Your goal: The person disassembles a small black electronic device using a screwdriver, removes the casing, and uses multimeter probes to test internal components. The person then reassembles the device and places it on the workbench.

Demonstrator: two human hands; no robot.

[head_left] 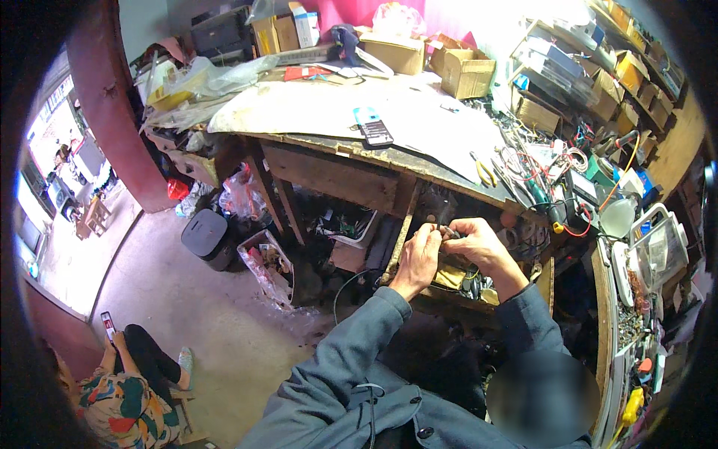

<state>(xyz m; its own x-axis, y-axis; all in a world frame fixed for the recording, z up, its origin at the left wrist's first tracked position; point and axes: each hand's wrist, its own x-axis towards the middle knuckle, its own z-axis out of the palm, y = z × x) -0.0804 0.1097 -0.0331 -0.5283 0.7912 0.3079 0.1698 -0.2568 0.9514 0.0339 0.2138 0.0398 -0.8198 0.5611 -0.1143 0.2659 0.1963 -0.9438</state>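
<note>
Both my hands are close together over an open wooden drawer (404, 233) below the workbench's front edge. My left hand (420, 258) is closed, its fingertips pinched around a small dark piece (447, 231). From the other side my right hand (479, 245) closes its fingers on the same piece. Most of it is hidden by the fingers, so its kind cannot be made out. Beneath my hands the drawer holds a yellowish packet (449, 277) and several small loose parts.
On the workbench (299, 112) lie a dark phone-like device (377, 132) and yellow-handled pliers (485, 172). Tangled cables (553, 159) crowd its right end. Cardboard boxes (467, 73) stand at the back. A black bin (206, 233) is on the floor; a person (127, 389) sits at lower left holding a phone.
</note>
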